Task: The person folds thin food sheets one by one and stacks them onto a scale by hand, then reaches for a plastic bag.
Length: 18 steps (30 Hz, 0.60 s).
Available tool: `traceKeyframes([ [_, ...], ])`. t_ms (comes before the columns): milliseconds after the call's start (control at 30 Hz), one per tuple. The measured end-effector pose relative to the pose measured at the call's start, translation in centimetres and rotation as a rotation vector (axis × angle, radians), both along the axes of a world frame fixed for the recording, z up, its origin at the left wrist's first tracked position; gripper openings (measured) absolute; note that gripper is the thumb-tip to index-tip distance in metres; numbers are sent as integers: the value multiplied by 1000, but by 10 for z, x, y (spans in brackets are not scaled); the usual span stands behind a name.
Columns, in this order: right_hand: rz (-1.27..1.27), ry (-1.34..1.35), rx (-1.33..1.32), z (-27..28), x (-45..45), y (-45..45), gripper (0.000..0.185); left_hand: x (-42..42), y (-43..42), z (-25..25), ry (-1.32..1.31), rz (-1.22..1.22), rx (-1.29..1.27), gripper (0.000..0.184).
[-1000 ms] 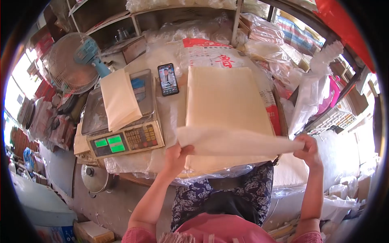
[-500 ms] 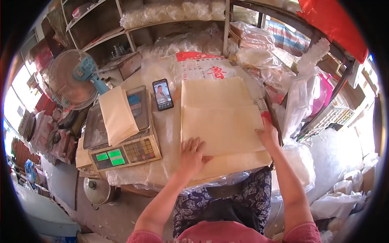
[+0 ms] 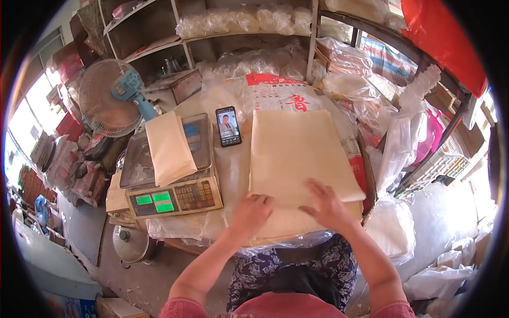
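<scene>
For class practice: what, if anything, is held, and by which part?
The open right hand holds nothing. The left hand is at the top sheet's near left corner; whether it grips cannot be told.

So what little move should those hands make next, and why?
Probably smooth the top sheet with the right hand: it is open at the sheet's near edge, while the left hand is at the left edge of the stack.

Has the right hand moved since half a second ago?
Yes. Against the phone, the right hand has shifted left and lower in view, in from the right edge of the paper.
</scene>
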State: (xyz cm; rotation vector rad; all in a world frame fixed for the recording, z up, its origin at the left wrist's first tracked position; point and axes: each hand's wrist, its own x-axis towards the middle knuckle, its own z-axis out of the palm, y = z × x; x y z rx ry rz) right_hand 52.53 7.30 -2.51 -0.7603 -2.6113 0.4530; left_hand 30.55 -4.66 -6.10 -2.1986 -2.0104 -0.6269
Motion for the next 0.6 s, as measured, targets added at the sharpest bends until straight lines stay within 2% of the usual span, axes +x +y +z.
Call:
traceKeyframes([
  [67,174,-27,46,29,-22,-21,43,22,-3,22,-97,-31,87,34],
  [100,98,-182,170,23,-29,-16,44,28,-3,27,-147,-47,131,38],
  [200,140,269,140,44,-19,-15,40,13,-4,27,-560,325,592,54],
  [233,260,329,155,60,-9,-16,33,5,-4,14,-753,307,599,60],
  [300,312,303,214,63,11,-21,32,-12,-5,-20,-1141,265,602,72],
  [367,295,233,186,43,32,-21,33,-9,-19,-29,-930,141,523,74],
  [400,290,220,21,21,45,-17,32,-8,-25,-34,-827,80,478,76],
  [467,272,199,-312,-22,65,-5,30,-26,-35,-56,-664,-140,183,75],
  [500,100,264,-502,-32,68,1,28,-38,-39,-69,-575,-248,36,74],
  [567,-258,387,-865,-42,71,8,27,-4,-37,14,-1029,266,-574,66],
  [600,-302,315,-804,-38,67,10,28,2,-30,8,-998,313,-415,66],
])
